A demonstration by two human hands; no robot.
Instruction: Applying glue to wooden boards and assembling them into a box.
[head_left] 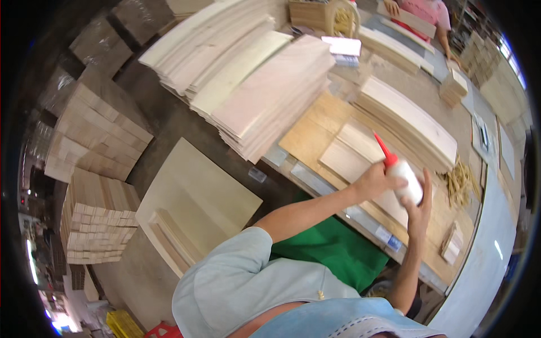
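A white squeeze bottle (409, 186) with a long red nozzle is held tilted above the workbench, its tip pointing up and to the left. My left hand (374, 182) grips it near the neck, the fingers closed against its side. At the bottle's base, my right hand (418, 213) holds it with the thumb and fingers, one finger reaching up along the side. Beneath my hands lie flat light wooden boards (342, 159) on a plywood sheet (310, 128). Just beyond them is a stack of long narrow planks (408, 115).
Thin boards (270, 96) are piled high at the far left of the bench. Yellowish strips (463, 181) and a small wood block (452, 243) lie to the right. Wood stacks (98, 217) stand on the floor at left. A co-worker (431, 17) handles a board across the bench.
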